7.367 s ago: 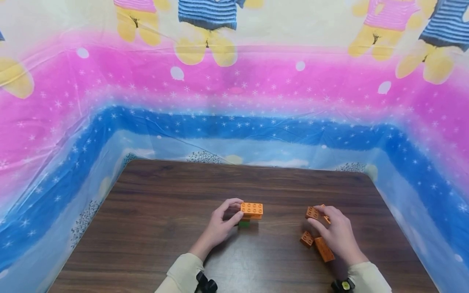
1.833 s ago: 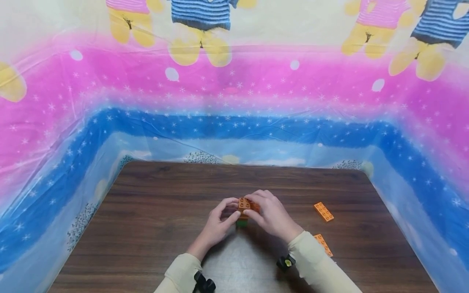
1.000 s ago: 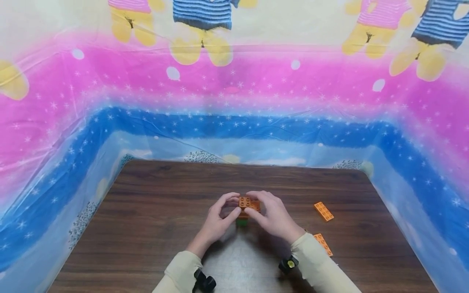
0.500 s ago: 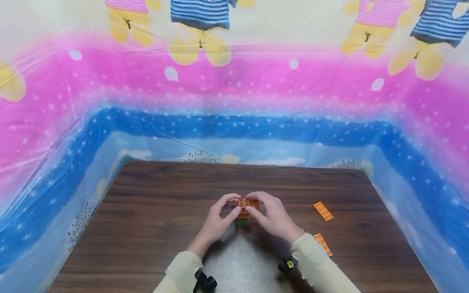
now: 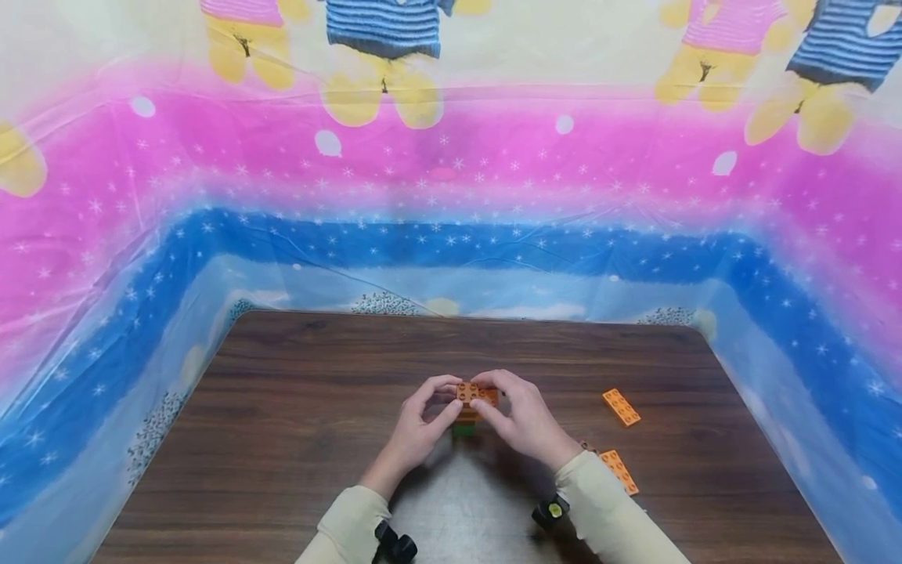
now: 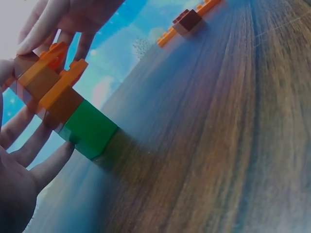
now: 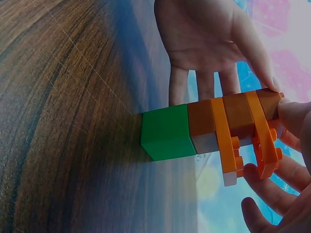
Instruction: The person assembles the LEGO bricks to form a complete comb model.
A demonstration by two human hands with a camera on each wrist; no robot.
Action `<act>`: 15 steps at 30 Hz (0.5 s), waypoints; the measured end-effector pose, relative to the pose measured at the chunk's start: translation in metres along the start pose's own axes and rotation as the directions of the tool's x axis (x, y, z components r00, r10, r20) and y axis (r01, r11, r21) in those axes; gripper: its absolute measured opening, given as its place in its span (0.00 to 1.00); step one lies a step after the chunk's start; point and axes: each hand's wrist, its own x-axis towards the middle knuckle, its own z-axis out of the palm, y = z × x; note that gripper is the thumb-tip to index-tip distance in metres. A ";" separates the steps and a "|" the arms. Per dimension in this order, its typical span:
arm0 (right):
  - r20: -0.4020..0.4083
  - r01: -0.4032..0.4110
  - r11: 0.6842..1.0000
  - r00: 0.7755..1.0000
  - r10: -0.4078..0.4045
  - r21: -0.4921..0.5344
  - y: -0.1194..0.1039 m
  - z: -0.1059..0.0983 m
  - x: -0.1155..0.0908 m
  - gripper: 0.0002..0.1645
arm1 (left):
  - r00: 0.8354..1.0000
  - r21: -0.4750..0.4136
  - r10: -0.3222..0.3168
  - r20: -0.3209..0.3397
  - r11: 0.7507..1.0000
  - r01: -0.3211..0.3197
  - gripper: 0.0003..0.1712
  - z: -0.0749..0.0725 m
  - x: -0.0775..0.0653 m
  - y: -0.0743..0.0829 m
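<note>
A stack of toy building bricks (image 7: 238,114) stands on the table, a green brick (image 7: 167,133) at its base. Above it brown-orange bricks alternate with two thin orange plates, which jut out on the right-hand side. A brown-orange square brick with studs (image 5: 468,391) tops the stack. My left hand (image 5: 416,427) holds the stack from the left, its thumb and forefinger at the top brick and lower fingers along the side. From the right, my right hand (image 5: 528,415) pinches the top brick between thumb and forefinger; its other fingers lie near the jutting plates.
Two orange plates (image 5: 622,407) lie apart to the right on the dark wooden table (image 5: 317,368). Beside the nearer one sits a brown brick (image 6: 187,22), mostly hidden by my right sleeve in the head view. A patterned cloth (image 5: 423,282) borders the table's back and sides.
Several seconds ago my right hand held a brown-orange brick among the loose pieces on the right. It has since moved left to the stack's top. Over the last second both hands have barely moved.
</note>
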 end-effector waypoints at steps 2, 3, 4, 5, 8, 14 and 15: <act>0.001 -0.007 1.000 1.000 0.007 0.007 0.001 0.001 0.000 0.16 | 1.000 0.000 -0.002 -0.002 1.000 0.002 0.19 0.000 0.000 -0.006; 0.001 -0.010 1.000 1.000 0.010 0.011 0.001 0.001 -0.001 0.16 | 1.000 0.001 -0.001 -0.004 1.000 0.001 0.20 0.001 0.000 -0.010; 0.001 -0.013 1.000 1.000 0.013 0.012 0.001 0.001 -0.001 0.15 | 1.000 0.003 0.001 -0.006 1.000 -0.001 0.20 0.001 0.000 -0.013; 0.000 -0.015 1.000 1.000 0.015 0.012 0.001 0.001 -0.001 0.15 | 1.000 0.007 0.004 -0.009 1.000 -0.004 0.19 0.001 0.000 -0.016; 0.000 -0.019 1.000 1.000 0.019 0.013 0.001 0.001 -0.002 0.15 | 1.000 0.002 0.007 -0.008 1.000 -0.007 0.19 0.001 0.000 -0.023; -0.004 -0.002 1.000 1.000 0.002 0.004 -0.001 0.001 -0.001 0.16 | 1.000 0.010 0.014 0.003 1.000 -0.015 0.18 -0.002 0.000 -0.022; -0.005 -0.001 1.000 1.000 0.001 0.001 -0.001 0.001 -0.001 0.16 | 1.000 0.016 0.016 0.005 1.000 -0.016 0.18 -0.002 0.000 -0.021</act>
